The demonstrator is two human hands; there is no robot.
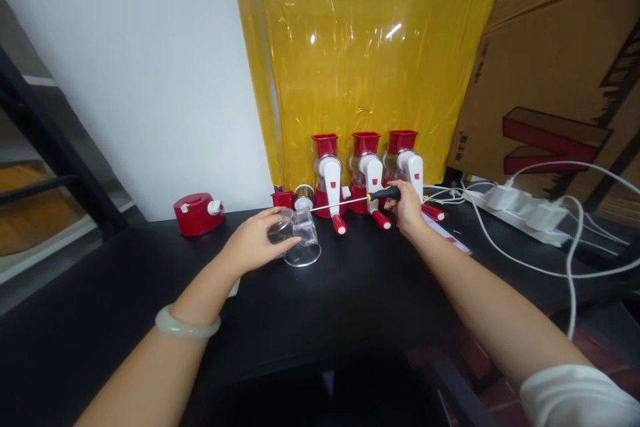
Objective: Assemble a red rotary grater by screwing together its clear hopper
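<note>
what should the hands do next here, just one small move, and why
Probably nudge the screwdriver so its tip sits squarely on the clear plastic part: the right hand grips the handle, the left hand steadies the part, and the shaft reaches its upper edge at a slant, though whether the tip touches is too small to tell.

Glare streaks on yellow sheet [370, 60]; bottom dim; edges stretched.

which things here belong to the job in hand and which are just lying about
Job in hand: clear plastic part, in left hand; screwdriver, in right hand; perhaps red base.

Apparently just about: three crank machines; power strip; white cables; cardboard box.
</note>
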